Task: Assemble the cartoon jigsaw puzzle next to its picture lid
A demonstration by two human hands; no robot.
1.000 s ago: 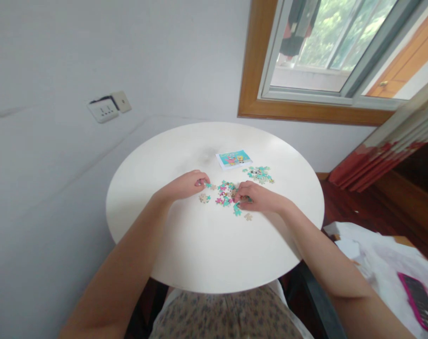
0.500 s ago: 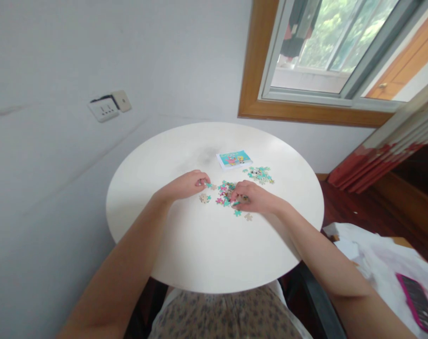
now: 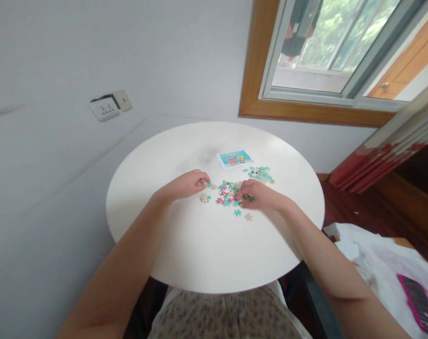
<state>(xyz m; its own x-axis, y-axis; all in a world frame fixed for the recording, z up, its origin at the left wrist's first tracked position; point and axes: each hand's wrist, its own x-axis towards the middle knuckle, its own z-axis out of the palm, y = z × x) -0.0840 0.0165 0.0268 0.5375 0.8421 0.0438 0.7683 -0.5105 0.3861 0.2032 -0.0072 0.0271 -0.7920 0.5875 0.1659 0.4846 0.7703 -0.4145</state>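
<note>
My left hand [image 3: 189,183] rests on the white table with its fingers pinched at a small teal jigsaw puzzle piece [image 3: 208,185]. Close to its fingertips lie a beige piece [image 3: 214,187] and a small cluster of beige pieces [image 3: 204,198]. My right hand [image 3: 259,194] curls at the right side of a mixed pile of puzzle pieces [image 3: 225,193] in teal, pink and beige. Some dark and teal pieces [image 3: 248,197] show inside its bent fingers; its fingertips are partly hidden. A teal piece [image 3: 238,213] and a beige piece [image 3: 248,217] lie apart just below it.
Behind the pile lies a small box or card with a cartoon picture [image 3: 235,159]. A second group of teal pieces [image 3: 260,173] sits to its right. The round table [image 3: 214,254] meets the wall. A pink-edged phone [image 3: 420,303] lies on white cloth at lower right.
My right hand has shifted slightly right, away from the pile's middle, and its fingers have drawn in, uncovering more pieces. My left hand has stayed in place.
</note>
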